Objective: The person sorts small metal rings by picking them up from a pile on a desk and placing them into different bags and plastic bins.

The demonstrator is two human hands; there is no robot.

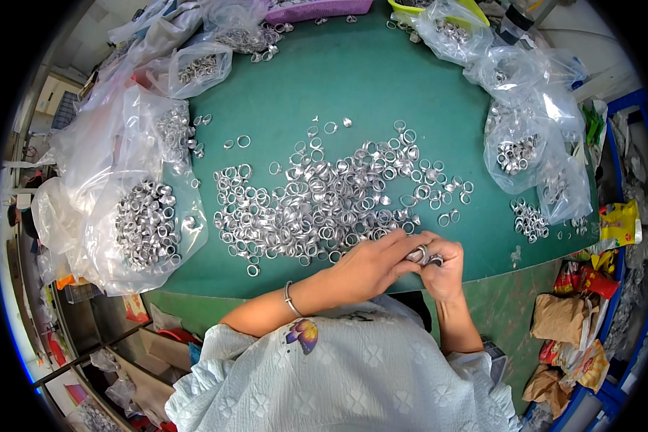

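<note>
Rings [417, 254], silver-coloured, at least two showing, gripped between the curled fingers [394, 243] of left hand [371, 263] and right hand [445, 269], just nearside of the ring pile [317, 205], itself beyond counting, with one purple tray [320, 10] on its far side.

We see bright metal in the rings [317, 209], smooth-banded and glossy enough to catch the light. The tabletop [281, 101] has a smooth green surface, mostly matt. We find thin, clear plastic in the bags [101, 165], shiny and crinkled all over, and smooth purple plastic in the tray [324, 10]. The bracelet [289, 299] is polished metal; the blouse [302, 381] is matt cloth, puckered with a raised pattern. We take the brown sack [560, 317] for creased paper, though it shows poorly near the edge.
</note>
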